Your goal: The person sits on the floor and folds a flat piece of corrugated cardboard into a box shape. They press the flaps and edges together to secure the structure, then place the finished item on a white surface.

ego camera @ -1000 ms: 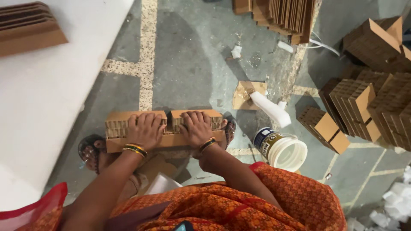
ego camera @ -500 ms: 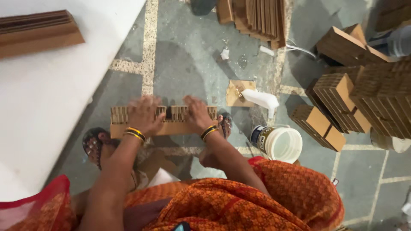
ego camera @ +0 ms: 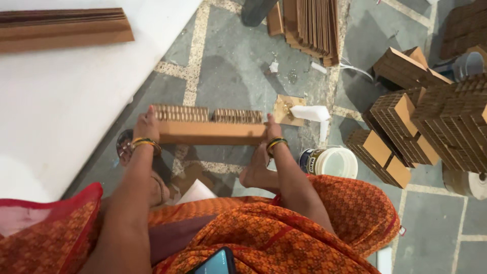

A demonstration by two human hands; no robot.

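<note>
I hold a long bundle of folded brown cardboard pieces (ego camera: 210, 127) level above the floor, one hand at each end. My left hand (ego camera: 146, 123) presses flat against the bundle's left end. My right hand (ego camera: 273, 131) presses against its right end. Both wrists wear gold and green bangles. The bundle's top edge shows many corrugated edges packed side by side, with a small gap near the middle. My bare feet and orange patterned clothing lie below it.
A white table (ego camera: 66, 101) at left carries a flat cardboard stack (ego camera: 61, 28). A white plastic tub (ego camera: 329, 161) stands right of my right hand. Bundled cardboard stacks (ego camera: 431, 127) crowd the right side, more cardboard (ego camera: 309, 25) at the top, a white squeeze bottle (ego camera: 312, 112) nearby.
My hands slid from the top of the bundle out to its two ends, and the bundle now sits squeezed between my palms. The view has shifted slightly.
</note>
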